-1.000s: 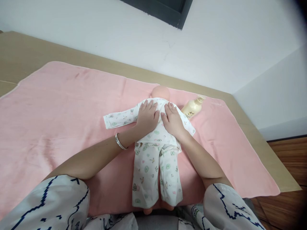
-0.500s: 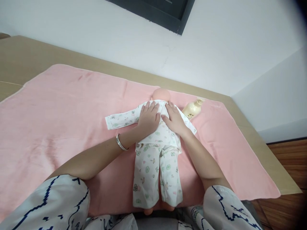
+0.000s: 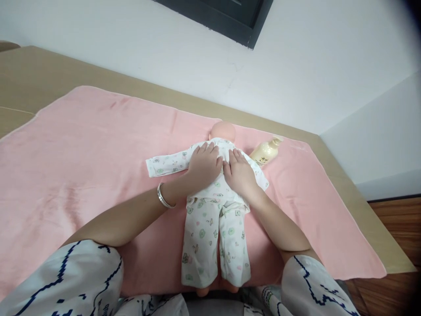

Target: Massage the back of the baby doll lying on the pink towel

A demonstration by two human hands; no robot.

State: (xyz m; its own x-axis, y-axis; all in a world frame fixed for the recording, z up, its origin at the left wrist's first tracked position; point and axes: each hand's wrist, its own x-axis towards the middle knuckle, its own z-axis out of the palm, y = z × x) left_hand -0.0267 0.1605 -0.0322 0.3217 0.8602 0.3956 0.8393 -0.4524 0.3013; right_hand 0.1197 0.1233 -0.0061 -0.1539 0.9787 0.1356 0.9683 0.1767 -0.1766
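Note:
A baby doll in white printed pyjamas lies face down on a pink blanket, head away from me and feet at the near edge. My left hand lies flat on the doll's upper back, fingers stretched out, a silver bracelet on its wrist. My right hand lies flat beside it on the same back, fingers together and extended. The thumbs nearly touch. Neither hand grips anything. One pyjama sleeve stretches out to the left.
A cream pump bottle lies on the blanket just right of the doll's shoulder. The blanket covers a tan table set against a white wall. The table's right edge drops to a wooden floor.
Both hands have slid slightly down and closer together on the doll's back. The doll and the bottle have stayed in place.

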